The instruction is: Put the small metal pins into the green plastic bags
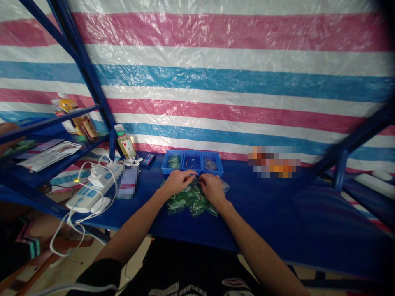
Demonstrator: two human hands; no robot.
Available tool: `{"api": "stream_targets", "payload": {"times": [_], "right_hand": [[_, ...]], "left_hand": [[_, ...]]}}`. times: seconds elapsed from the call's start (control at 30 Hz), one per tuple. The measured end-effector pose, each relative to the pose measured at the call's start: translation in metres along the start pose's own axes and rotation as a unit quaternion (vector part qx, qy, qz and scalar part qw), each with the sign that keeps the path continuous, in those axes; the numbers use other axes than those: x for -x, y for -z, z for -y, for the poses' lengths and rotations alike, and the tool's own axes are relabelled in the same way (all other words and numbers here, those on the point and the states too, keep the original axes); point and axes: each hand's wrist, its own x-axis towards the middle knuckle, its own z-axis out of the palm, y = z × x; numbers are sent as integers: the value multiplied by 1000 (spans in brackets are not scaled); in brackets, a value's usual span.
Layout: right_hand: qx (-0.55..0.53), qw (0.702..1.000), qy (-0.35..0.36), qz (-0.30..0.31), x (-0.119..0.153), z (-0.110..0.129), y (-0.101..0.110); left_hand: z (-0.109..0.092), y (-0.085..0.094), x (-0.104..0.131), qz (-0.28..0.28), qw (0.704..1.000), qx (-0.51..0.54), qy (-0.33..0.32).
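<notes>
My left hand [178, 182] and my right hand [212, 188] face each other just in front of three joined blue bins. Both have curled fingers at a small heap of dark metal pieces [195, 179], perhaps screws; whatever they pinch is too small to make out. Under and in front of my hands lie several small clear bags with green contents [193, 200]. The left bin [171, 170] holds similar green packets. A few thin metal pieces lie in the middle bin [191, 168], and clear packets fill part of the right bin [212, 172].
On the left of the blue table [262, 218] are a white power strip [89, 193] with looped cables, a blurred-out phone-like item [127, 183], a small blue box [148, 160] and a bottle [125, 142]. A pixelated orange item [274, 162] lies right. Blue frame posts stand both sides.
</notes>
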Motion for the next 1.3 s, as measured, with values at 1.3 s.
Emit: {"api": "stream_targets", "payload": {"times": [1.3], "right_hand": [[-274, 956, 38, -102, 1, 16, 8]], "left_hand": [[-3, 6, 1, -64, 991, 95, -71]]}}
